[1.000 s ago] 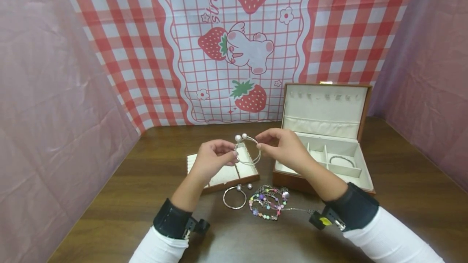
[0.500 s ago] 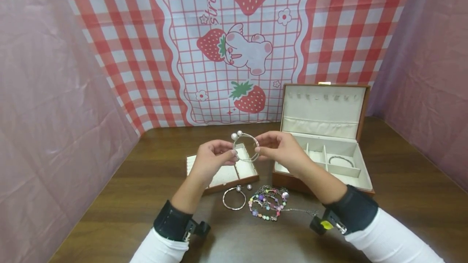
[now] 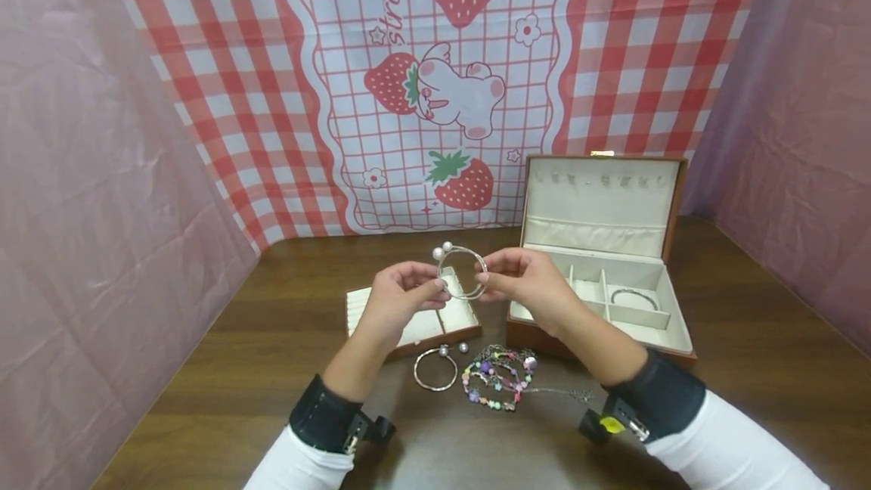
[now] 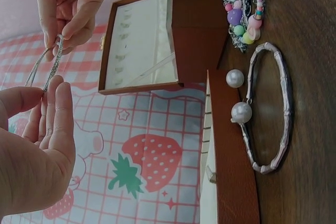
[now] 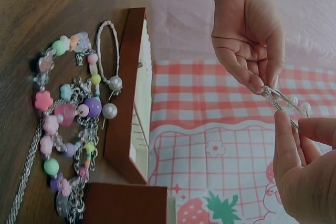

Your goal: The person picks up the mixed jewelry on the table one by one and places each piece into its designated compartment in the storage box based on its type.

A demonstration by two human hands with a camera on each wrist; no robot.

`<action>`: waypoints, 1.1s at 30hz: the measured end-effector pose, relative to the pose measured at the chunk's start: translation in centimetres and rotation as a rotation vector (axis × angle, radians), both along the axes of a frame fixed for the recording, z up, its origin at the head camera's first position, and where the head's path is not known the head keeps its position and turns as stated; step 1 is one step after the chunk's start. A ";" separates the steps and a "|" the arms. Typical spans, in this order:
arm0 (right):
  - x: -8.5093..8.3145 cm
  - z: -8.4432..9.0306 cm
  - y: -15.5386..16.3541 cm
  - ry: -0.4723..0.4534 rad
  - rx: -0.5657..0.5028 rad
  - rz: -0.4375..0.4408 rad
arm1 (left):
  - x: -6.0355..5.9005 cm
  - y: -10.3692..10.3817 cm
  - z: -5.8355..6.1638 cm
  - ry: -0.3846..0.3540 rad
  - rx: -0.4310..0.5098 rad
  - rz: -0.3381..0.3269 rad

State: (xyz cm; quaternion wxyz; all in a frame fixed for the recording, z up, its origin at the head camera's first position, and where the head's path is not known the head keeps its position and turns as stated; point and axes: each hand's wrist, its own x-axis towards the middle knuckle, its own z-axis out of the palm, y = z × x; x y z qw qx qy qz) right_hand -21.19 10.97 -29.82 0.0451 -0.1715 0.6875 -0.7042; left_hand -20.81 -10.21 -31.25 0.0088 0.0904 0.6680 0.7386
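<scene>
Head view: one bangle (image 3: 468, 250), held upright in mid-air, two pearls (image 3: 438, 254) at 11 o'clock; in the left wrist view its long axis runs from 1 to 7. The left hand (image 3: 401, 296) pinches its ring at 8 o'clock, the right hand (image 3: 531, 278) at 3. Around it: one tray (image 3: 435, 339), 8 o'clock; second bangle (image 4: 287, 106), 6; one bead tangle (image 5: 65, 114), 5; one box (image 3: 527, 336), 3, containing a third bangle (image 3: 633, 292).
</scene>
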 end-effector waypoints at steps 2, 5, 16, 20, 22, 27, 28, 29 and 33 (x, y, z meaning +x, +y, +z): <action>0.0 0.0 0.2 0.009 0.004 -0.005 | 0.0 0.1 -0.1 0.003 0.000 -0.018; 0.0 0.3 0.9 0.019 0.010 -0.016 | -0.2 0.5 -0.2 0.016 -0.004 -0.047; -0.5 1.1 4.2 0.020 0.084 -0.111 | -0.9 3.1 -1.3 0.005 -0.154 -0.128; -0.6 1.2 5.0 0.020 0.074 -0.123 | -1.0 4.3 -1.8 -0.017 -0.263 -0.137; -0.6 1.2 5.2 0.016 0.077 -0.131 | -1.0 4.8 -2.0 -0.036 -0.307 -0.143; -0.8 1.5 5.8 0.026 0.099 -0.143 | -1.4 6.3 -2.5 -0.108 -0.345 -0.159; -0.8 1.5 5.9 0.030 0.100 -0.141 | -1.5 6.6 -2.5 -0.122 -0.351 -0.164; -0.9 1.6 6.0 0.031 0.101 -0.140 | -1.7 6.9 -2.6 -0.139 -0.356 -0.170; -1.2 2.2 6.4 0.026 0.122 -0.150 | -2.2 7.8 -2.7 -0.177 -0.405 -0.193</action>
